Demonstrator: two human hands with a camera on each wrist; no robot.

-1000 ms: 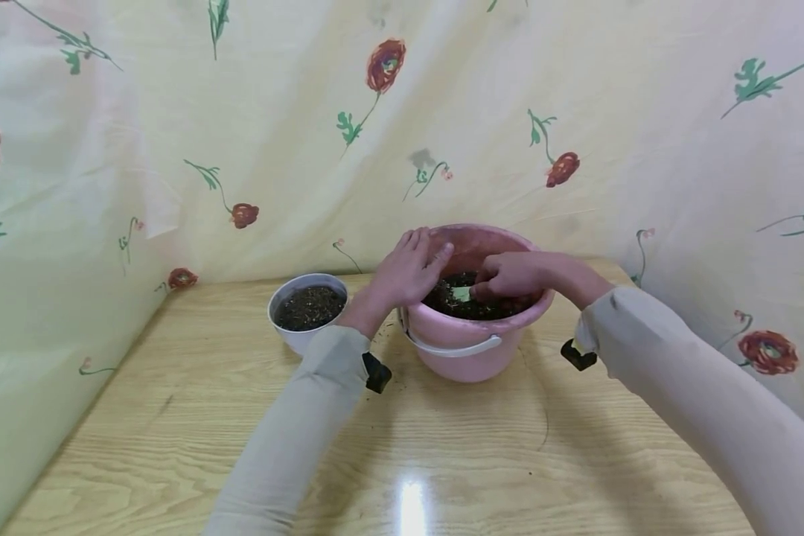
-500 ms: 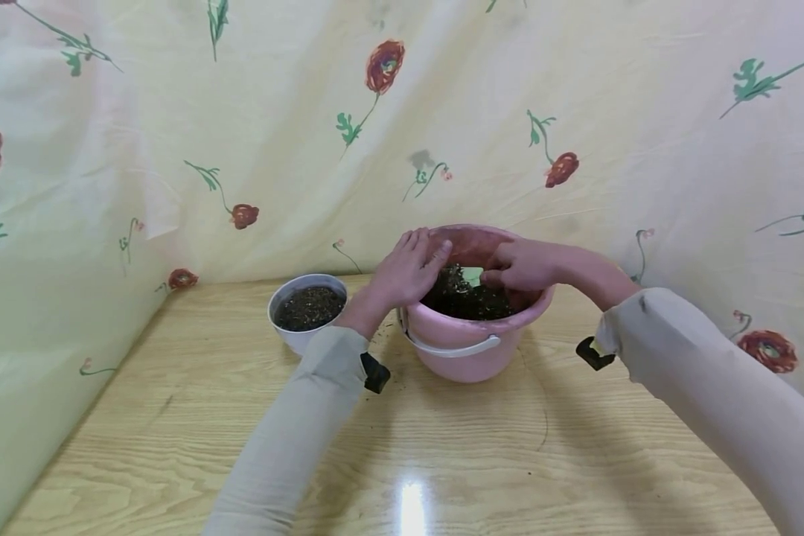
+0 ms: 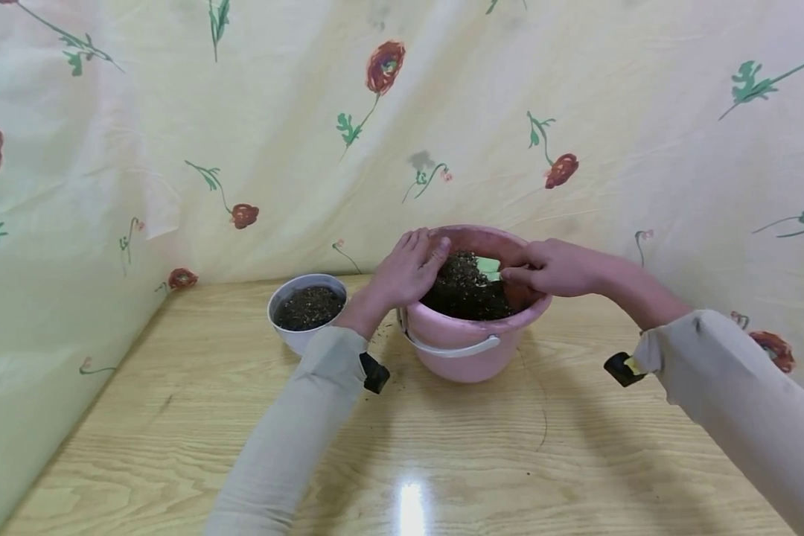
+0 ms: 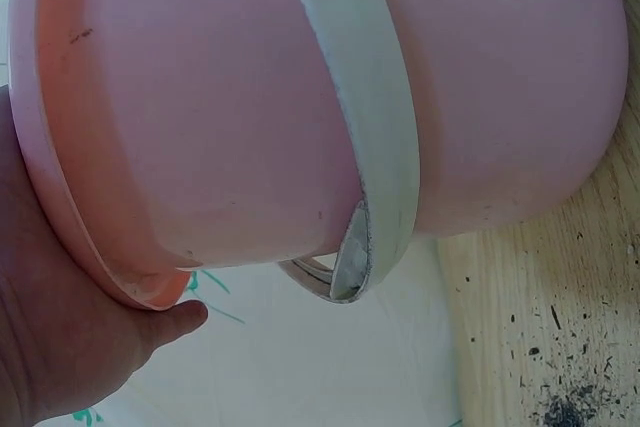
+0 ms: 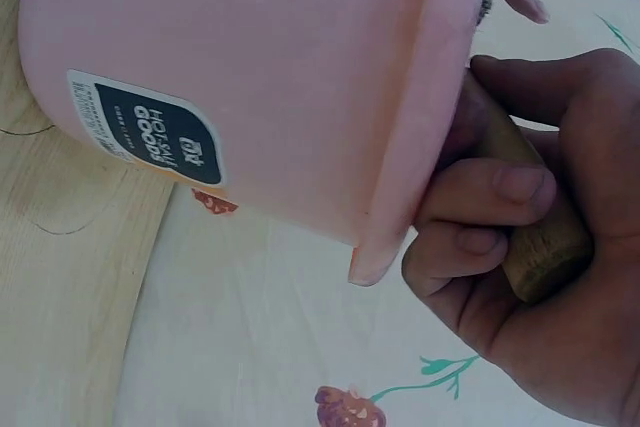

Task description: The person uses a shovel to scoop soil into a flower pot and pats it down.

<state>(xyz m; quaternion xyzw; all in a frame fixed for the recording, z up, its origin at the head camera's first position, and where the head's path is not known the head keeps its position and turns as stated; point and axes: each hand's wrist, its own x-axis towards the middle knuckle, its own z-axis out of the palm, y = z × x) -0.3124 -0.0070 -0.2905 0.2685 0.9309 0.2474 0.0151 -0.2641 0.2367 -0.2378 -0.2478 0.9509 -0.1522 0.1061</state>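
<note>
A pink bucket (image 3: 469, 363) holding dark soil (image 3: 467, 294) stands on the table. At its left rim my left hand (image 3: 409, 269) holds on, thumb on the inner side and fingers over the outside. My right hand (image 3: 566, 268) grips a small garden trowel inside the bucket at the right. The trowel's pale green blade (image 3: 487, 265) shows against heaped soil, its tip hidden in it. In the right wrist view, fingers curl round the trowel's wooden handle (image 5: 550, 252), just past the bucket rim.
A white pot (image 3: 295, 339) filled with soil stands left of the bucket. The bucket's white handle (image 3: 458, 350) hangs down at its front. Soil crumbs (image 4: 570, 407) lie on the wooden table (image 3: 469, 454). Flowered cloth (image 3: 295, 149) hangs behind and at the sides.
My right hand has drawn back to the right with the trowel, from the soil's middle toward the right rim. Soil is piled higher beside the blade. The left hand has stayed put.
</note>
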